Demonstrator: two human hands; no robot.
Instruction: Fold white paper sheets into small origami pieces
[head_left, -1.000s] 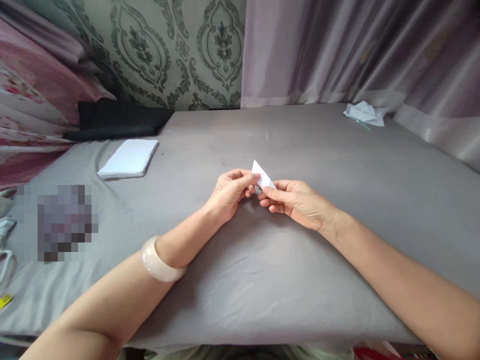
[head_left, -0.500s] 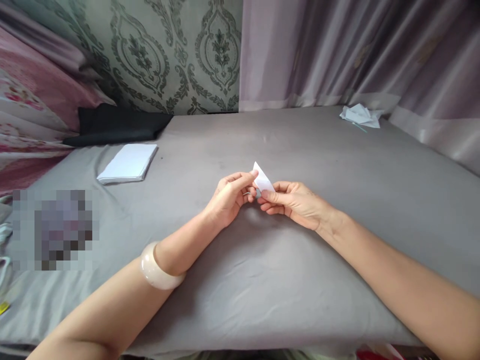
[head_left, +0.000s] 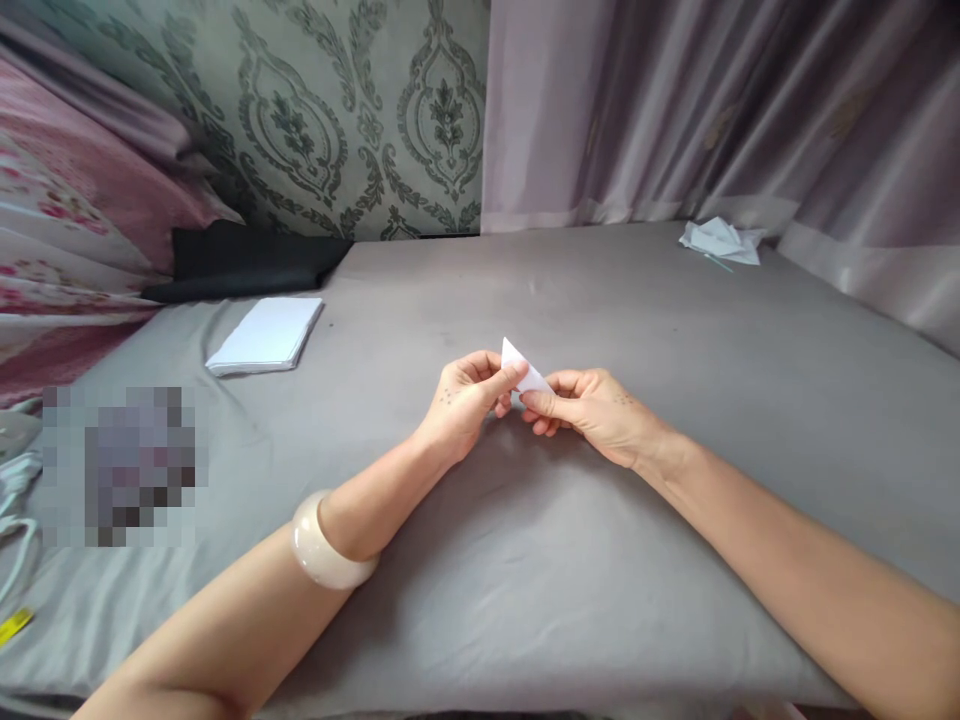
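A small folded piece of white paper [head_left: 529, 378] with a pointed top is held between both hands, above the middle of the grey sheet. My left hand [head_left: 474, 400] pinches its left side, thumb on the near face and fingers behind. On the lower right corner, my right hand [head_left: 581, 405] grips it between thumb and forefinger, the other fingers curled below. The fingers partly cover the paper, so its full shape is hidden. A cream bangle [head_left: 330, 545] circles my left forearm.
A stack of white paper [head_left: 266, 335] lies at the left, with a black cloth [head_left: 251, 260] behind it. At the far right are crumpled white papers [head_left: 721, 240]. A blurred-out patch, a white cable [head_left: 26, 555] and a yellow item [head_left: 15, 625] are at the left edge.
My left thumb has slid down and right across the paper, closer to the right thumb. The paper leans a little more to the left. The whole view has shifted slightly.
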